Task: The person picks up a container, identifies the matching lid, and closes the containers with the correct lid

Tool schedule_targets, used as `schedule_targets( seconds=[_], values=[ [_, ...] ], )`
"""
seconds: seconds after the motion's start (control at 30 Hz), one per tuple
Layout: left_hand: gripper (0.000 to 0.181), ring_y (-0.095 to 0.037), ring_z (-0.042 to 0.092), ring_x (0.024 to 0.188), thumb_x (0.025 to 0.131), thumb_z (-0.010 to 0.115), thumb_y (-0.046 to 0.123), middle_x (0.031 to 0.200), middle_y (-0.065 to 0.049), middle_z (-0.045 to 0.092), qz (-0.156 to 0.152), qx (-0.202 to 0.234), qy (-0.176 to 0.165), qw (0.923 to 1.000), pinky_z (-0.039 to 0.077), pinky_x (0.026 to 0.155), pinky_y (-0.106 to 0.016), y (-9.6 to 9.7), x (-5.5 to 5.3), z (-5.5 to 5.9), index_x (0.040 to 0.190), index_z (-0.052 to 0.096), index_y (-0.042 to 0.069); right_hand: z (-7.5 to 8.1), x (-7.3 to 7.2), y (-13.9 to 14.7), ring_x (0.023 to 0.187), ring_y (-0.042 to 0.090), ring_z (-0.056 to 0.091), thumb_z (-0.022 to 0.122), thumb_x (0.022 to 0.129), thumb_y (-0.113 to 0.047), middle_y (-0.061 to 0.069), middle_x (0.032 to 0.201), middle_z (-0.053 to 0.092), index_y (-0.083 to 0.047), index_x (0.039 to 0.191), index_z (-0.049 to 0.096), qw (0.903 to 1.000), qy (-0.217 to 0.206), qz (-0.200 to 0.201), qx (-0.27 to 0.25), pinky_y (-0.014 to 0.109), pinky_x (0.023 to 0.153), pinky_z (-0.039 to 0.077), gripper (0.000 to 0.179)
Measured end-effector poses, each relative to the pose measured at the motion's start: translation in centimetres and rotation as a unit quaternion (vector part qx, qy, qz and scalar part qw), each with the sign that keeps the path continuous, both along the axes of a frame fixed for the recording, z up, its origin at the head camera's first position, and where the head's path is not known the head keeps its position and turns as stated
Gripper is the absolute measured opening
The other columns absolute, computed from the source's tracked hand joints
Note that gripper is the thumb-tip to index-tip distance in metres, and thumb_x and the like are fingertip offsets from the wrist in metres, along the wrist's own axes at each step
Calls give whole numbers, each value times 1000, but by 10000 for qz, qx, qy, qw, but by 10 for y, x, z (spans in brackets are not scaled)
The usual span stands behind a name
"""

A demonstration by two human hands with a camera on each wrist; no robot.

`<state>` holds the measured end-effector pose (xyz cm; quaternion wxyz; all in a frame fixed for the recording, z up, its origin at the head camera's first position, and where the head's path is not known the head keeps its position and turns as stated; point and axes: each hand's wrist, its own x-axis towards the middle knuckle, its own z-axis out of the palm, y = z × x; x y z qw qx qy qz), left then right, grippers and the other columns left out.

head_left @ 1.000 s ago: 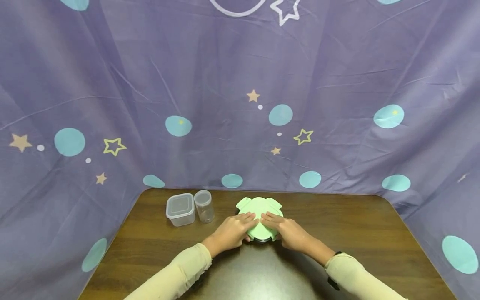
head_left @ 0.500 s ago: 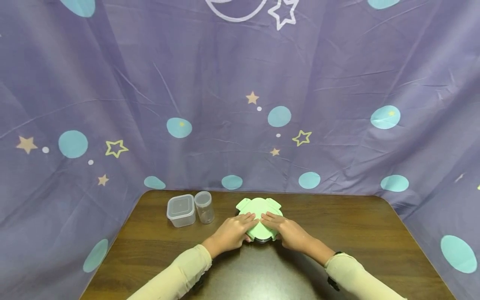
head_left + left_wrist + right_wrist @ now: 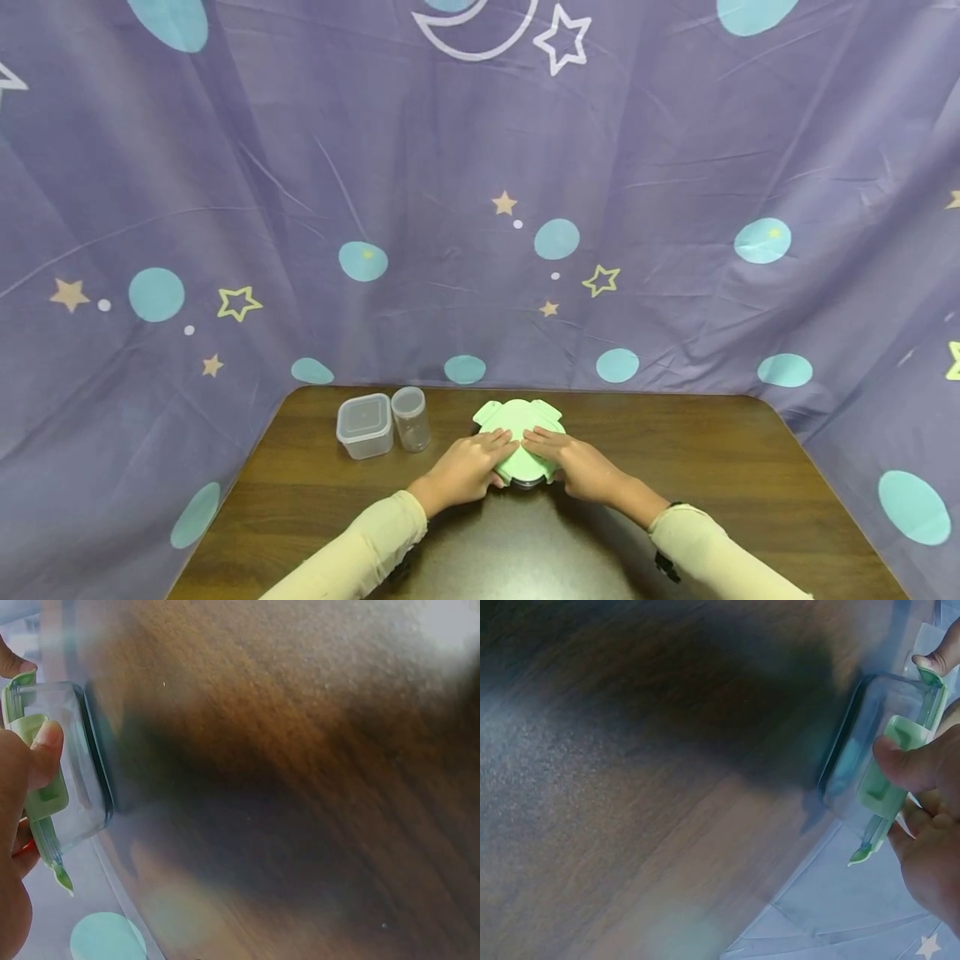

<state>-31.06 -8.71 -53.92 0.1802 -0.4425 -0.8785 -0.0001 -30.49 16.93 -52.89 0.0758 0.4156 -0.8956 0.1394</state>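
On the table stands a round glass food container (image 3: 79,787) with a light green snap lid (image 3: 517,415). My left hand (image 3: 467,468) lies over the lid's left side, fingers on top, thumb on a side clip (image 3: 49,801) that is folded down against the glass. From the right, my right hand (image 3: 588,471) grips the lid the same way, its thumb on another folded clip (image 3: 883,787). The two far clips stick outward from the rim; one far clip (image 3: 861,855) shows clearly in the right wrist view. The fingers hide part of the lid's top.
To the left on the brown wooden table (image 3: 712,467) stand a square clear plastic box (image 3: 365,427) with a lid and a clear round jar (image 3: 412,421) with a cap, close beside each other. A purple patterned curtain (image 3: 450,317) hangs behind and along both sides.
Both hands stay in place on the lid, and the container has not moved. Only the head view has shifted slightly, tilting upward.
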Motion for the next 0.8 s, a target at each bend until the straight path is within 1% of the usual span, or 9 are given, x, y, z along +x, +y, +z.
schedule_targets(
  seconds=[0.2, 0.27, 0.37, 0.47, 0.57, 0.7, 0.8],
  values=[
    [69, -26, 64, 128, 82, 80, 42, 139, -12, 65, 30, -19, -45, 10000, 53, 106, -37, 3, 1, -1, 140, 61, 10, 3, 0, 1, 138, 35, 53, 74, 65, 23, 15, 148, 57, -2, 141, 59, 9999, -151, 45, 14, 46, 105, 52, 81],
    [69, -26, 64, 128, 83, 79, 42, 139, -12, 65, 57, -54, -42, 10000, 53, 106, -37, 4, 1, -1, 140, 61, 10, 5, -1, 1, 139, 36, 52, 74, 66, 21, 16, 149, 56, -2, 142, 58, 9997, -232, 93, 24, 46, 104, 53, 81],
    [68, -26, 65, 127, 83, 79, 42, 138, -12, 65, 95, -64, -48, 9999, 54, 105, -37, 5, 2, -1, 140, 61, 10, 7, -2, 3, 141, 36, 50, 79, 70, 10, 15, 152, 53, -3, 144, 56, 9990, -425, 138, 84, 47, 106, 52, 79],
    [68, -26, 66, 126, 83, 80, 43, 137, -12, 66, 113, -48, -17, 9999, 55, 103, -36, 7, 2, -2, 139, 62, 10, 8, -2, 4, 143, 35, 47, 85, 77, -11, 14, 154, 51, -3, 147, 53, 9980, -614, 150, 98, 51, 110, 48, 77],
    [66, -25, 67, 123, 82, 80, 44, 135, -12, 68, 145, -30, 87, 9999, 56, 100, -36, 9, 2, -2, 137, 63, 11, 8, -2, 2, 144, 36, 47, 85, 81, -27, 15, 154, 51, -3, 147, 53, 9976, -676, 119, 43, 53, 113, 45, 78],
    [64, -23, 70, 118, 82, 79, 48, 131, -10, 70, 234, -60, 268, 9994, 58, 96, -34, 14, 4, -1, 133, 66, 12, 8, 1, -1, 143, 38, 47, 82, 85, -35, 16, 153, 52, -2, 146, 53, 9979, -650, -38, -66, 55, 113, 44, 75],
    [63, -22, 71, 117, 85, 77, 50, 131, -10, 70, 300, -92, 301, 9991, 59, 95, -34, 18, 6, 0, 133, 66, 11, 8, 3, -2, 143, 38, 47, 81, 86, -37, 15, 153, 52, -2, 146, 54, 9979, -595, -229, -75, 55, 112, 44, 75]
  ],
)
